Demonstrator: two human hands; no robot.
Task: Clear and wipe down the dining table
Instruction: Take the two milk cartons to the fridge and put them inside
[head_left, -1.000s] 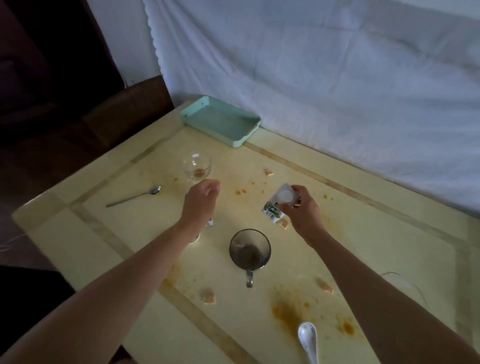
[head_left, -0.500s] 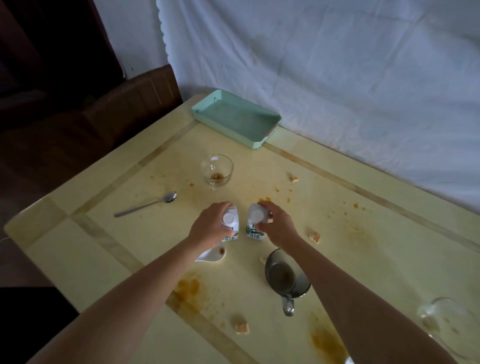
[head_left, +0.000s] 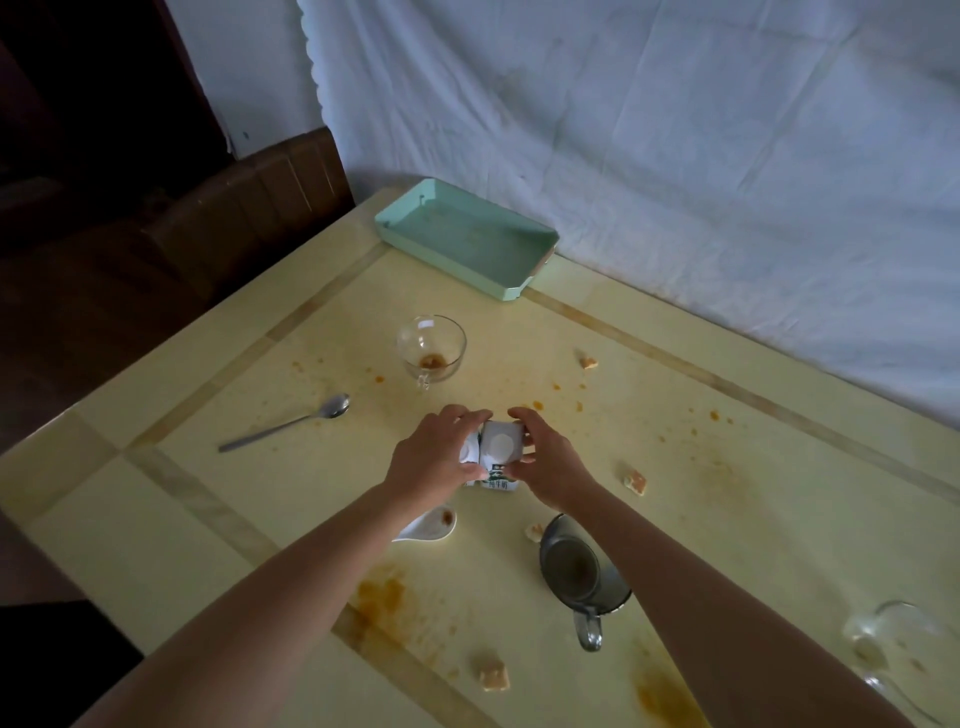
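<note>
Two small white cartons stand pressed side by side near the middle of the yellow surface. The left hand wraps around the left carton, fingers curled over its far side and thumb on the near side. The right hand grasps the right carton the same way, its round white cap facing up and green print showing low on its front. The two hands nearly meet over the cartons.

Just in front of the left hand, partly hidden by the forearm, lies a white spoon with a brown smear in its bowl. A dark glass mug holding murky liquid stands near the right forearm, its handle pointing towards the person. Beyond the hands sits a clear glass cup with brown residue at the bottom, and a metal spoon lies well to its left. A mint-green tray rests at the far corner of the surface, against a white cloth that hangs behind. At the right edge a clear glass dish is only partly in view.

Bread crumbs lie scattered about, and orange-brown stains mark the surface, heaviest between the forearms and thinner as specks past the cartons.
</note>
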